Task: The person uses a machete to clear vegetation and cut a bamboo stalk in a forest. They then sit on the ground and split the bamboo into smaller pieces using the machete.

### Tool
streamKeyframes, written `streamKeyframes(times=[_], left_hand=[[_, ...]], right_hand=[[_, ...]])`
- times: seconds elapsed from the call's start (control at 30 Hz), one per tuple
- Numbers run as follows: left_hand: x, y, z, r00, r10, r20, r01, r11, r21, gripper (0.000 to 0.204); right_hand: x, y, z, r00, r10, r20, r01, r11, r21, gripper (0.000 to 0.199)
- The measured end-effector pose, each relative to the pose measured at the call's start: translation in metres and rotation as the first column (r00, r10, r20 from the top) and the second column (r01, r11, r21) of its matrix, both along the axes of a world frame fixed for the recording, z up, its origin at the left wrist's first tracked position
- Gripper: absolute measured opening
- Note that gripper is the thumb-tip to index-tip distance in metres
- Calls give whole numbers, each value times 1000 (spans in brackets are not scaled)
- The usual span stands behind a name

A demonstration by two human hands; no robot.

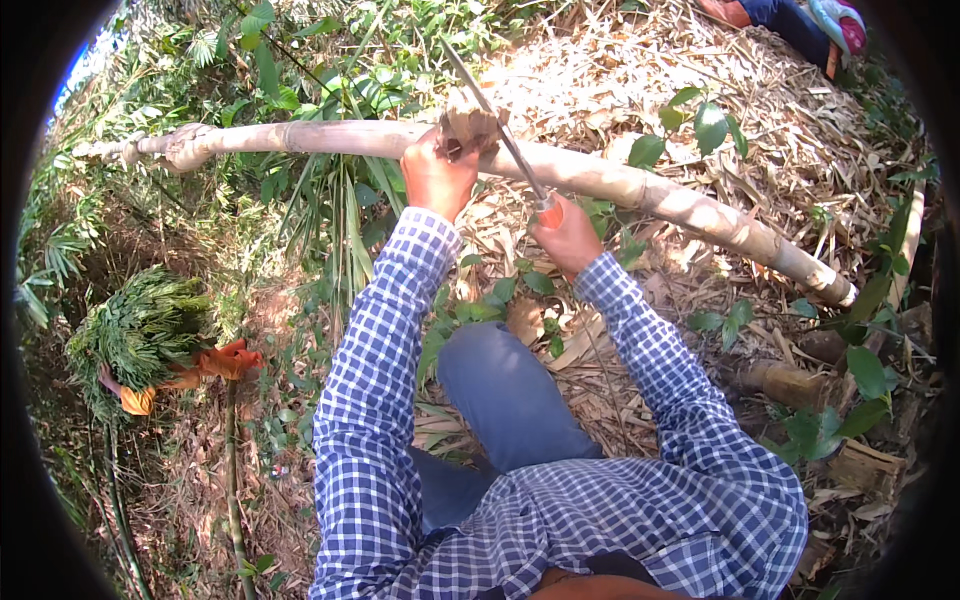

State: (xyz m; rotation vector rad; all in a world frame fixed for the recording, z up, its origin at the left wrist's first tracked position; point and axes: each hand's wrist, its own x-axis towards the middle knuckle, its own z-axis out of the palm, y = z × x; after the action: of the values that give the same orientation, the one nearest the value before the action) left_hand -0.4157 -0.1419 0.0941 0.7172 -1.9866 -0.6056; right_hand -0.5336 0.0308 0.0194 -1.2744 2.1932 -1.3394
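Observation:
A long pale bamboo stalk (640,185) lies across the scene from upper left to right. My left hand (438,175) grips it near its middle, where a dry sheath piece (468,125) sticks up. My right hand (568,238) holds a long thin blade (490,105) by its orange handle (549,211). The blade slants up and to the left across the stalk, beside my left hand. Both sleeves are blue-and-white checked.
A bundle of green leaves tied with orange cloth (150,340) lies at the left. Dry bamboo litter (640,70) covers the ground behind the stalk, with green plants around. Another person's legs (800,20) show at the top right. Cut stumps (790,380) stand at the right.

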Motion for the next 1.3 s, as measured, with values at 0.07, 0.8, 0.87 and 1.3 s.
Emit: streamKeyframes(times=[0.07, 0.8, 0.87, 1.3], left_hand=[[6, 1, 1, 996, 53, 68, -65, 980, 189, 29], [25, -48, -44, 964, 11, -266, 113, 888, 445, 29], [28, -47, -29, 968, -15, -252, 147, 846, 513, 32], [67, -20, 26, 936, -190, -296, 351, 566, 746, 28]], right_hand=[[3, 9, 7, 701, 79, 709, -124, 992, 13, 16], [11, 12, -2, 988, -115, 105, 90, 972, 218, 26], [17, 10, 10, 987, -99, 124, 72, 975, 209, 29], [69, -53, 23, 904, 83, 420, 14, 975, -221, 36]])
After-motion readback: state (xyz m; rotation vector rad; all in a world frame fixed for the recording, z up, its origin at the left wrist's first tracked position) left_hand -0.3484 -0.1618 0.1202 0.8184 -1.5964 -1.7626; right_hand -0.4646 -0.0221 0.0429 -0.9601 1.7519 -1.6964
